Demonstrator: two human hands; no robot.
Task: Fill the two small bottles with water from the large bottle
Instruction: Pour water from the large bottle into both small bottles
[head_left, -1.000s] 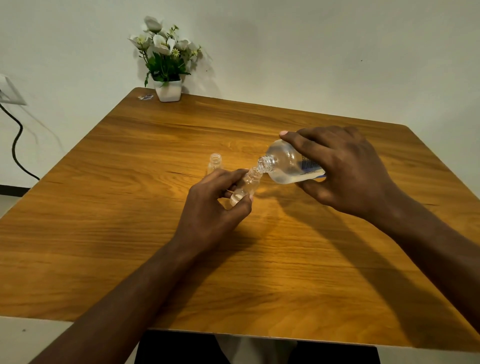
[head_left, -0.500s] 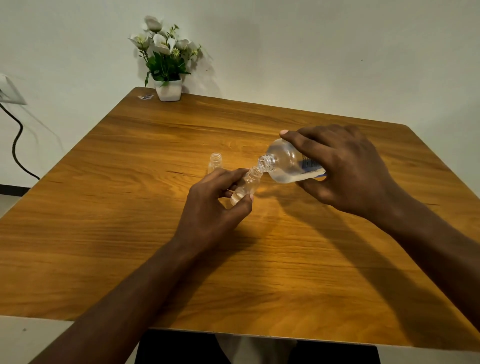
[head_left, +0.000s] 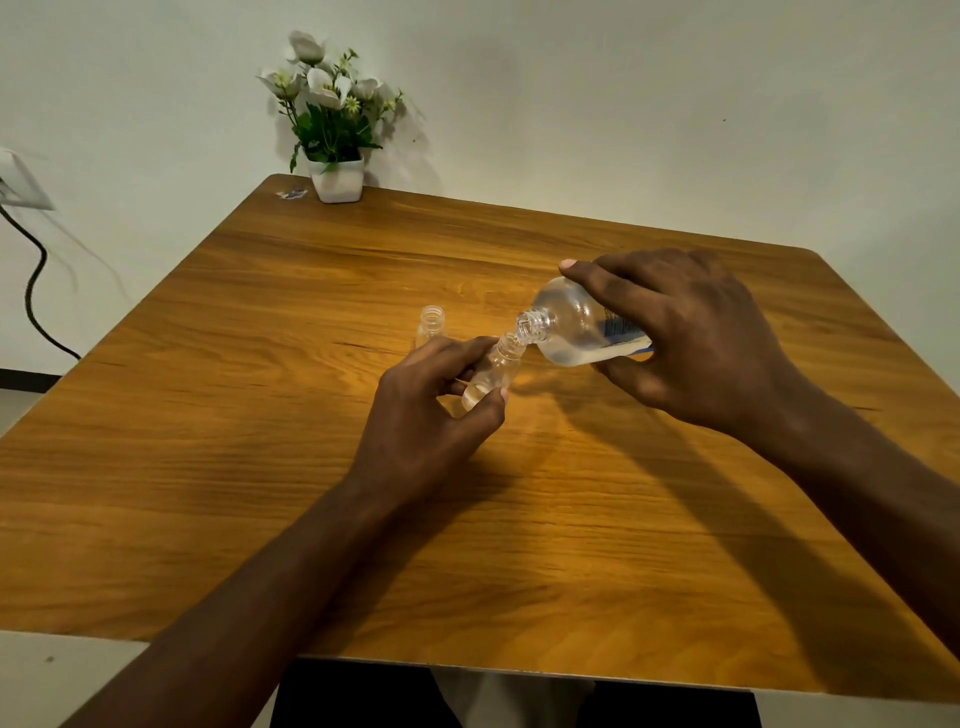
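My right hand (head_left: 691, 332) grips the large clear bottle (head_left: 566, 325), which is tipped nearly level with its open mouth pointing left. That mouth sits right over the neck of a small clear bottle (head_left: 493, 371), tilted toward it and pinched between the thumb and fingers of my left hand (head_left: 426, 415). A little water shows in the small bottle's bottom. A second small bottle (head_left: 431, 325), uncapped and upright, stands on the wooden table (head_left: 260, 415) just behind my left hand, its lower part hidden by my fingers.
A white pot of artificial flowers (head_left: 335, 135) stands at the table's far left corner, with a small scrap (head_left: 292, 194) beside it. A wall socket with a black cable (head_left: 31, 280) is on the left wall. The table's front edge is close to my body.
Almost nothing has moved; both hands hold the same pouring pose, with the large bottle still tipped into the small one.
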